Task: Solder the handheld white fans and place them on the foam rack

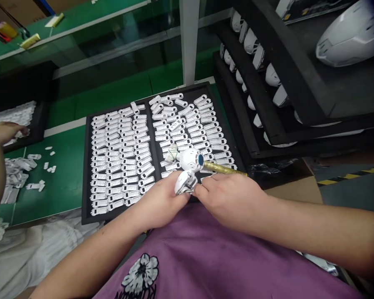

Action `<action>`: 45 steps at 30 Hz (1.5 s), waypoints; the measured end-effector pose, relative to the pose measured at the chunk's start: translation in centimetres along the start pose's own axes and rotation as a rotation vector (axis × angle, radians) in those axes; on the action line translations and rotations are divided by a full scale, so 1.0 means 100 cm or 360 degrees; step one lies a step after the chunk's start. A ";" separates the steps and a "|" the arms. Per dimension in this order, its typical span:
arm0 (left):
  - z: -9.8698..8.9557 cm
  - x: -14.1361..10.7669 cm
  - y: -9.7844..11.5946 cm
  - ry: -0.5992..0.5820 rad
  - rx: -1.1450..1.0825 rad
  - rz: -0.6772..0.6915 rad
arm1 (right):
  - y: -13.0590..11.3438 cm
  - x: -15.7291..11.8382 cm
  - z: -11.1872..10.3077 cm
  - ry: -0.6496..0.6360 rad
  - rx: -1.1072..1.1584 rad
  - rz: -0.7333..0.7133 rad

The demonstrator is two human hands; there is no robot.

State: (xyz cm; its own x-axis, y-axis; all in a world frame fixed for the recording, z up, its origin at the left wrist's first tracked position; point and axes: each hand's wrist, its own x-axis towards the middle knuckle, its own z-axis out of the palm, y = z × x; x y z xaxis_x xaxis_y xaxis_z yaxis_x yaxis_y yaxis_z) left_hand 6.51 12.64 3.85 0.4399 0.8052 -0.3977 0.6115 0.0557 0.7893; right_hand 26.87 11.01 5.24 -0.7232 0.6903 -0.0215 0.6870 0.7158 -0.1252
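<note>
Green table in a factory workshop, seen from the wearer's head, looking down. At the center, the left hand (pixel 160 201) curls around a white plastic part (pixel 186 182) from 7 o'clock, while the right hand (pixel 227 199) pinches it from 3 o'clock, so both hands are closed on it. Touching it at 12 o'clock is a round white plastic shell with a blue lens (pixel 190 160); whether the two are joined, I cannot tell. A gold-textured rod (pixel 224 168) runs from the shell toward 3 o'clock.

All this sits over a black divided tray (pixel 84 174), packed nearly edge to edge with rows of small white plastic clips (pixel 121 158). A few lie askew near the hands, beside a pale ball (pixel 172 153). Most of the clips lie in their rows, and only this one assembly is in the hands.

At 2 o'clock, black foam racks (pixel 262 137) carry rows of white domed shells (pixel 251 41), with a larger shell (pixel 350 35) above them. At 9 o'clock, a co-worker's hand (pixel 9 133) reaches over a white heap, and loose white parts (pixel 17 174) lie on the green table (pixel 62 182).
</note>
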 end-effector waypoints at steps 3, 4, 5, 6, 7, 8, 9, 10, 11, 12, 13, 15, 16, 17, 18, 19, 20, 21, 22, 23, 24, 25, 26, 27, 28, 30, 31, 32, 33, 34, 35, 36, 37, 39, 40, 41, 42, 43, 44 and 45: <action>-0.001 -0.001 0.003 -0.0006 0.0024 0.0012 | -0.002 0.001 -0.003 0.0015 -0.0026 0.0017; -0.001 -0.001 0.003 -0.0013 0.0038 0.0016 | -0.003 0.001 -0.003 0.0005 -0.0031 0.0024; -0.001 -0.001 0.004 -0.0022 0.0055 0.0017 | -0.004 0.001 -0.004 -0.0012 -0.0034 0.0032; -0.001 -0.001 0.004 -0.0031 0.0073 0.0014 | -0.005 0.002 -0.004 -0.0041 -0.0032 0.0038; 0.000 -0.001 0.004 -0.0040 0.0088 0.0008 | -0.005 0.003 -0.004 -0.0075 -0.0026 0.0045; 0.000 -0.001 0.003 -0.0049 0.0099 0.0000 | -0.006 0.003 -0.003 -0.0112 -0.0013 0.0049; 0.001 -0.002 0.003 -0.0060 0.0105 -0.0006 | -0.006 0.004 -0.003 -0.0147 0.0004 0.0051; 0.002 -0.002 0.002 -0.0072 0.0106 -0.0011 | -0.006 0.004 -0.002 -0.0176 0.0021 0.0053; 0.002 -0.002 0.002 -0.0080 0.0106 -0.0013 | -0.006 0.004 -0.001 -0.0191 0.0034 0.0054; 0.003 -0.002 0.001 -0.0086 0.0106 -0.0016 | -0.006 0.004 0.000 -0.0195 0.0042 0.0055; 0.003 -0.002 0.001 -0.0092 0.0106 -0.0017 | -0.006 0.004 0.000 -0.0190 0.0044 0.0056; 0.003 -0.002 0.001 -0.0095 0.0101 -0.0019 | -0.007 0.004 0.001 -0.0184 0.0048 0.0045; 0.003 -0.002 0.001 -0.0098 0.0096 -0.0021 | -0.007 0.004 0.002 -0.0184 0.0055 0.0038; 0.004 -0.002 0.001 -0.0105 0.0089 -0.0023 | -0.008 0.004 0.002 -0.0190 0.0066 0.0036; 0.004 -0.001 0.001 -0.0110 0.0080 -0.0026 | -0.009 0.004 0.003 -0.0204 0.0077 0.0038; 0.005 -0.001 0.001 -0.0113 0.0067 -0.0030 | -0.009 0.004 0.004 -0.0218 0.0085 0.0044; 0.006 0.000 0.001 -0.0112 0.0044 -0.0034 | -0.008 0.003 0.005 -0.0229 0.0090 0.0051; 0.006 0.001 0.001 -0.0110 0.0009 -0.0037 | -0.008 0.003 0.005 -0.0228 0.0092 0.0057; 0.006 0.001 0.000 -0.0112 -0.0041 -0.0038 | -0.006 0.002 0.006 -0.0210 0.0091 0.0056; 0.005 0.002 0.000 -0.0126 -0.0107 -0.0043 | -0.004 0.000 0.007 -0.0164 0.0087 0.0050; 0.004 0.003 0.000 -0.0149 -0.0181 -0.0054 | -0.002 -0.001 0.007 -0.0086 0.0079 0.0052; 0.002 0.003 0.000 -0.0170 -0.0254 -0.0071 | 0.001 -0.002 0.006 0.0014 0.0070 0.0067; 0.000 0.003 0.000 -0.0185 -0.0314 -0.0092 | 0.003 -0.003 0.006 0.0119 0.0057 0.0097; -0.002 0.002 0.000 -0.0189 -0.0351 -0.0108 | 0.005 -0.004 0.005 0.0216 0.0040 0.0135; -0.003 0.002 0.000 -0.0176 -0.0363 -0.0115 | 0.007 -0.005 0.004 0.0295 0.0021 0.0168; -0.005 0.001 -0.001 -0.0119 -0.0321 -0.0090 | 0.007 -0.004 0.003 0.0353 -0.0011 0.0178; -0.005 0.000 -0.001 -0.0098 -0.0283 -0.0069 | 0.006 -0.004 0.003 0.0339 -0.0020 0.0156; -0.004 0.000 -0.001 -0.0088 -0.0245 -0.0049 | 0.004 -0.003 0.004 0.0304 -0.0021 0.0125; -0.003 0.000 -0.002 -0.0083 -0.0213 -0.0033 | 0.003 -0.002 0.004 0.0258 -0.0017 0.0095; -0.002 0.000 -0.002 -0.0082 -0.0186 -0.0024 | 0.001 -0.001 0.005 0.0208 -0.0010 0.0071; -0.001 -0.001 -0.002 -0.0079 -0.0163 -0.0018 | -0.001 -0.001 0.006 0.0160 -0.0004 0.0058; 0.000 -0.001 -0.002 -0.0070 -0.0142 -0.0013 | -0.002 0.000 0.006 0.0126 0.0000 0.0048; 0.001 -0.001 -0.002 -0.0058 -0.0116 -0.0009 | -0.004 0.000 0.007 0.0100 -0.0001 0.0043; 0.001 -0.002 -0.003 -0.0040 -0.0053 -0.0009 | -0.005 0.000 0.008 0.0072 -0.0004 0.0048; 0.001 -0.002 -0.003 -0.0040 -0.0024 -0.0012 | -0.006 0.000 0.008 0.0064 -0.0001 0.0053; 0.001 -0.002 -0.003 -0.0044 -0.0002 -0.0014 | -0.006 0.000 0.008 0.0061 0.0005 0.0057; 0.001 -0.003 -0.004 -0.0047 0.0013 -0.0015 | -0.006 0.000 0.008 0.0057 0.0013 0.0058; 0.001 -0.003 -0.004 -0.0046 0.0022 -0.0015 | -0.006 0.000 0.008 0.0054 0.0020 0.0059; 0.001 -0.003 -0.004 -0.0042 0.0029 -0.0015 | -0.006 -0.001 0.008 0.0053 0.0024 0.0061; 0.000 -0.004 -0.004 -0.0039 0.0038 -0.0015 | -0.006 -0.001 0.008 0.0054 0.0023 0.0066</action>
State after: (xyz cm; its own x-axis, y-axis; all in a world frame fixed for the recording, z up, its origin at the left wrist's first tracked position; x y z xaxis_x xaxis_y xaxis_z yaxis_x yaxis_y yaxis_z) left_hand 6.14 12.30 3.67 0.4496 0.7901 -0.4166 0.6312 0.0489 0.7741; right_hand 26.48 10.41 4.56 -0.6912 0.7226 0.0067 0.7149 0.6852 -0.1393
